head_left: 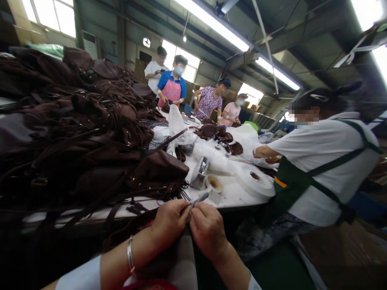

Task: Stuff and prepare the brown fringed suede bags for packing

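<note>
Brown suede bags [75,133] lie heaped on the white worktable [232,193] to the left; left hand [169,219] and right hand [208,229] meet at the table edge, fingers of both pinched shut on a small grey strip [199,198] — its make is unclear; a fine hold, judged mid-step; tape rolls [215,186] stand just beyond; no open container shows — a co-worker in a green apron [290,181] stands to the right.

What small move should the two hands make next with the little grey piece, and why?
Probably keep both hands pinched and work the grey piece along: it sticks out between the fingertips, just in front of the table, so it looks only partly handled.
</note>
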`<move>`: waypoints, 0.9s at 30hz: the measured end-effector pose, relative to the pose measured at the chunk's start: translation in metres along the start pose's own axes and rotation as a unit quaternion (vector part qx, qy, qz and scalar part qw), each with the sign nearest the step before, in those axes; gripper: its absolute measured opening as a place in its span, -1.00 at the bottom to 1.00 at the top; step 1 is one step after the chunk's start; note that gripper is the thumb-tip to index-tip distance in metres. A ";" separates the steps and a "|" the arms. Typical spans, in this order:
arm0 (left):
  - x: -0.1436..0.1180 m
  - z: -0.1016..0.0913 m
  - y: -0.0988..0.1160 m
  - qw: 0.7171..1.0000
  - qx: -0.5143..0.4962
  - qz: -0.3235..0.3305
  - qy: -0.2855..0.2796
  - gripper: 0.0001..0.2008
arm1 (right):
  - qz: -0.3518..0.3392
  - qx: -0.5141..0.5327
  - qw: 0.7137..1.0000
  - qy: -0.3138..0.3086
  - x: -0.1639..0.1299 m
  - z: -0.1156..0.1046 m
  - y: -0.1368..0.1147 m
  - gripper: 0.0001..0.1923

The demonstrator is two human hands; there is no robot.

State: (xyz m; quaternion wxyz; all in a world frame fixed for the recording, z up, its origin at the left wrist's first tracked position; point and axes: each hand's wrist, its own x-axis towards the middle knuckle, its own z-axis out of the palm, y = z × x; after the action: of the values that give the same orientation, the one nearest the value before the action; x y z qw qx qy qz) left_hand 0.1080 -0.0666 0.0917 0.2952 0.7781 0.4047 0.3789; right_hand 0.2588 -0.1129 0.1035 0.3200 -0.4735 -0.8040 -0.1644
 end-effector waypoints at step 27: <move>-0.004 -0.011 -0.013 0.987 -0.115 -0.059 -0.095 -0.86 | 0.003 0.000 0.999 -0.052 -0.011 0.011 0.006 -0.77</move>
State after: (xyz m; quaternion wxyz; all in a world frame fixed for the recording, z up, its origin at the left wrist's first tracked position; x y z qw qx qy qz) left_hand 0.0919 -0.0617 0.0868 0.4411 0.7463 0.3741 0.3293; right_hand 0.2638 -0.1111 0.0873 0.2777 -0.4838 -0.8183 -0.1386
